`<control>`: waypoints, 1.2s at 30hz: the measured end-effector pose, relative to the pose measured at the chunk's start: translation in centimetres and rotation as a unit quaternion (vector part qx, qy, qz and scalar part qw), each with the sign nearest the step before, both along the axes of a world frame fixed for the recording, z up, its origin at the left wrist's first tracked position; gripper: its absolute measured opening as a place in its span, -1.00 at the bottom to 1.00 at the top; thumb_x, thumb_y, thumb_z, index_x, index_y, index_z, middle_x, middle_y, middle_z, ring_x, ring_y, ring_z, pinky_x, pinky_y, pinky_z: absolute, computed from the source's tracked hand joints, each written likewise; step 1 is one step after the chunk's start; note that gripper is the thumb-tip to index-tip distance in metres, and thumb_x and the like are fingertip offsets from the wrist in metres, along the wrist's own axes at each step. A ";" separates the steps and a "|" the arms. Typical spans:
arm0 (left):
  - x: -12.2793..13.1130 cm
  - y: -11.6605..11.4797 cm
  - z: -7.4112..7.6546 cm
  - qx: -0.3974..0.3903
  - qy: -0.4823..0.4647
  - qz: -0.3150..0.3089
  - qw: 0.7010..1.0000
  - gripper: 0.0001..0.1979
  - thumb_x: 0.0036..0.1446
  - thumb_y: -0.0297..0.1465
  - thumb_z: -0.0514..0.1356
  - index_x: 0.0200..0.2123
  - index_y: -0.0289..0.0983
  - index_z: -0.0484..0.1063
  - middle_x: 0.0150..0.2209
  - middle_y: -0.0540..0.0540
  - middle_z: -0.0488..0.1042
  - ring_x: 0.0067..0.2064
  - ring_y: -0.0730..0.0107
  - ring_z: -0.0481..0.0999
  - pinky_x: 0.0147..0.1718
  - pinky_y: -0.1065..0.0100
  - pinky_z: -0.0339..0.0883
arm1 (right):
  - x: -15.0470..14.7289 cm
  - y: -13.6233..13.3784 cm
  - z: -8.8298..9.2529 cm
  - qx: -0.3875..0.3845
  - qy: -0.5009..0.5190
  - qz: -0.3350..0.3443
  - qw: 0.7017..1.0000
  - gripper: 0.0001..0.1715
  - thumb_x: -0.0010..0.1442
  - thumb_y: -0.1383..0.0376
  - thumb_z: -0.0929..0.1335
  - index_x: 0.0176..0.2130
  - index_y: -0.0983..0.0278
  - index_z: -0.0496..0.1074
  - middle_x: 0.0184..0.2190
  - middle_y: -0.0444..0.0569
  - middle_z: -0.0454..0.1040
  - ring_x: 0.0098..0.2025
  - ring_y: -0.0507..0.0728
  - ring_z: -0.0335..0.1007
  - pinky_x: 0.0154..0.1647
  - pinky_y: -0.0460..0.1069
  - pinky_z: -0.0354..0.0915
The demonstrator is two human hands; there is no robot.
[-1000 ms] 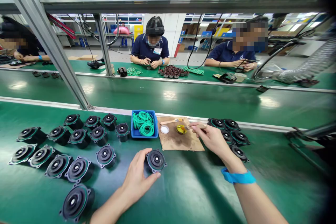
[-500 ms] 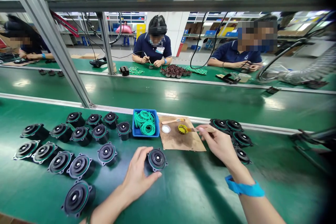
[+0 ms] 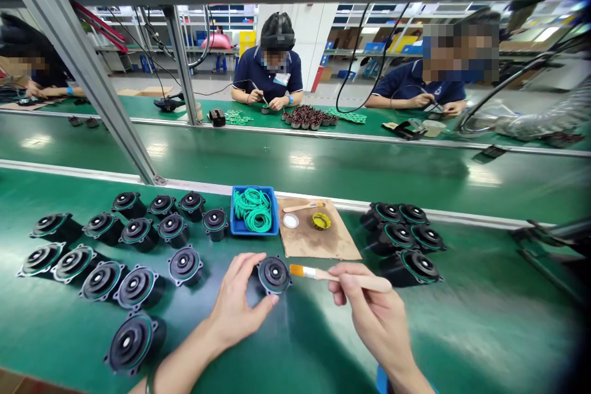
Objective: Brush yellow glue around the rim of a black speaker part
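My left hand (image 3: pixel 237 308) grips a round black part (image 3: pixel 274 274) with a green ring, resting on the green bench (image 3: pixel 323 345). My right hand (image 3: pixel 369 314) holds a small wooden-handled brush (image 3: pixel 339 277), its orange bristles just right of that part. Behind lies a stained brown cardboard sheet (image 3: pixel 318 240) with a small yellow-rimmed pot (image 3: pixel 321 220), a white lid (image 3: pixel 290 221) and a second brush (image 3: pixel 303 205). A blue tray (image 3: pixel 255 212) holds green rubber rings.
Several black round parts (image 3: pixel 133 286) lie in rows to the left, and more are grouped to the right (image 3: pixel 406 240). A slanted metal post (image 3: pixel 87 74) rises at left. Beyond a conveyor belt (image 3: pixel 295 166), three other people work at the far bench.
My right hand pulled the brush back from the yellow pot toward me, bringing its bristles beside the part under my left hand. My left hand stayed on the part.
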State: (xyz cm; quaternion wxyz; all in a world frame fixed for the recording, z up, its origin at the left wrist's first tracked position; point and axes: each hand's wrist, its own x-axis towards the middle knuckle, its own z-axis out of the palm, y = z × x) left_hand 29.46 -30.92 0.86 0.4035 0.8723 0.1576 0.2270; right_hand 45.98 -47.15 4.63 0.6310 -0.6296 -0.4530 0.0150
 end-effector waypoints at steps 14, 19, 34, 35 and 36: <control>0.1 -0.1 0.3 0.005 0.006 0.003 1.000 -0.43 0.05 -0.40 0.27 0.15 -0.24 0.23 0.07 -0.11 0.32 0.10 0.32 0.34 0.09 0.24 0.27 | -1.0 -0.3 -1.1 -0.058 -0.138 -0.028 0.988 -0.83 0.25 0.56 0.25 -0.27 0.33 0.34 -0.33 -0.09 0.43 -0.50 -0.15 0.34 -0.51 -0.23 0.32; 0.1 -0.1 0.3 0.004 0.006 0.005 1.000 -0.43 0.05 -0.40 0.27 0.15 -0.24 0.23 0.07 -0.10 0.32 0.10 0.33 0.33 0.10 0.24 0.27 | -1.5 -0.4 -0.6 -0.061 -0.192 -0.036 0.979 -0.85 0.27 0.53 0.24 -0.27 0.33 0.32 -0.37 -0.11 0.42 -0.49 -0.15 0.33 -0.49 -0.23 0.31; -0.1 1.5 0.2 -0.032 0.018 -0.112 0.993 -0.18 0.06 -0.47 0.22 0.35 -0.28 -0.05 0.29 -0.16 0.16 0.32 0.29 0.15 0.30 0.16 0.05 | -2.8 -0.7 -0.7 -0.055 -0.195 -0.046 0.978 -0.83 0.23 0.53 0.28 -0.20 0.32 0.35 -0.41 -0.09 0.45 -0.45 -0.06 0.43 -0.41 -0.19 0.36; -0.1 1.5 0.3 -0.037 0.020 -0.100 0.994 -0.17 0.04 -0.45 0.27 0.34 -0.28 -0.01 0.26 -0.16 0.21 0.29 0.27 0.20 0.28 0.16 0.09 | -2.9 -0.8 -0.8 -0.052 -0.198 -0.047 0.978 -0.83 0.23 0.53 0.28 -0.20 0.31 0.36 -0.41 -0.10 0.45 -0.46 -0.07 0.42 -0.41 -0.19 0.36; 0.0 1.4 0.3 -0.041 0.024 -0.088 0.995 -0.16 0.01 -0.42 0.31 0.32 -0.28 0.02 0.23 -0.17 0.25 0.26 0.25 0.24 0.26 0.16 0.13 | -3.0 -0.8 -0.8 -0.050 -0.197 -0.047 0.978 -0.83 0.23 0.53 0.28 -0.20 0.31 0.36 -0.42 -0.11 0.45 -0.47 -0.08 0.41 -0.43 -0.19 0.35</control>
